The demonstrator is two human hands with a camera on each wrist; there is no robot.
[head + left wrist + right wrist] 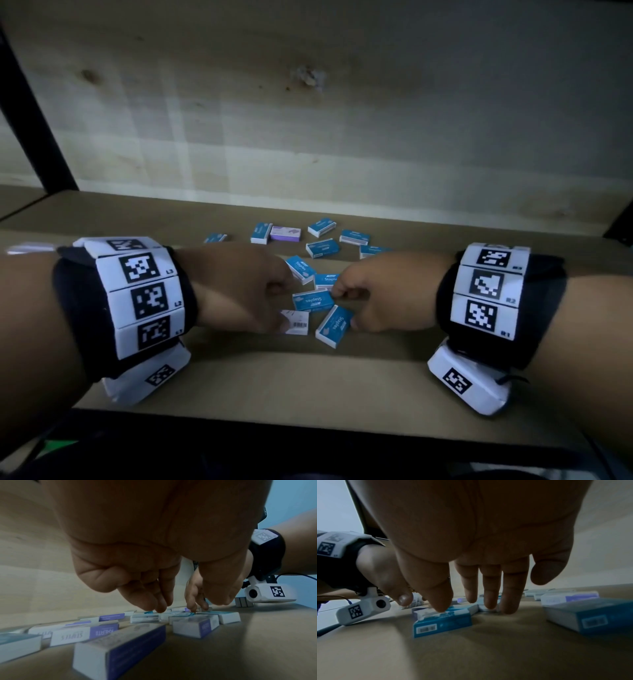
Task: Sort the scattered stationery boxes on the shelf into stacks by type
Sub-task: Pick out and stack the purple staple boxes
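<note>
Several blue staples boxes lie scattered on the brown shelf [342, 383], with one purple box [285, 233] at the back. My left hand [286, 303] and right hand [346, 308] meet over the near cluster. Between them lies a blue box [313, 300], with my left fingers at its left end and my right fingers at its right end. My left thumb rests on a white box with a barcode [296, 322]. My right thumb [440, 607] touches the top of a second blue box [443, 622], and the right fingers [510, 601] reach straight down behind it. The left fingertips [160, 608] point down onto the boxes.
More blue boxes [322, 247] lie further back towards the wooden back wall [308, 120]. Purple-and-white staples boxes [82, 635] lie to the left, under my left wrist. A dark upright post [37, 130] stands at the far left.
</note>
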